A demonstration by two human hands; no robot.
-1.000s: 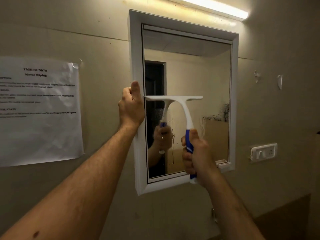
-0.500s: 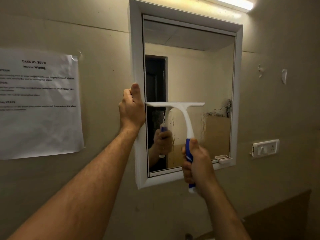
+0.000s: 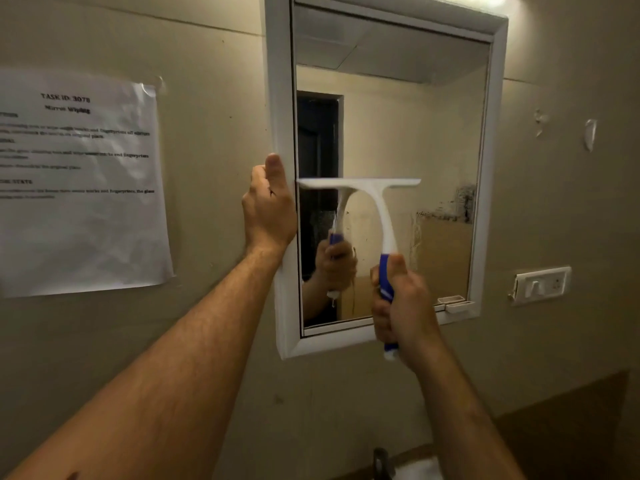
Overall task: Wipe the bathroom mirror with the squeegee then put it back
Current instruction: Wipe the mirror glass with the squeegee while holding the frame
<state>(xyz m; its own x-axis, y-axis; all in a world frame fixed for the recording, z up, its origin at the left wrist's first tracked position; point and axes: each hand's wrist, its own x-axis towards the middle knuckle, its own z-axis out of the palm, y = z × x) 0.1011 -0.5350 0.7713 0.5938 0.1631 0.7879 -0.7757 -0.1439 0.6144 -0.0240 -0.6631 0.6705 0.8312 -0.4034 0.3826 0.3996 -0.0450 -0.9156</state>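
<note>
Squeegee (image 3: 367, 202) on the mirror (image 3: 398, 116), blade across the left half of the glass at mid-height.

The right hand (image 3: 403, 303) is wrapped round the blue handle, holding it below the blade, probably so the edge lies flat against the glass for the stroke. The left hand (image 3: 268, 206) grips the mirror's white frame (image 3: 280, 81), thumb up its front, likely to steady it against the pressure. Smears remain low on the glass, so wiping looks unfinished.

The paper sheet (image 3: 79, 181) taped on the wall reads "TASK ID: 3078" and "Mirror Wiping"
</note>
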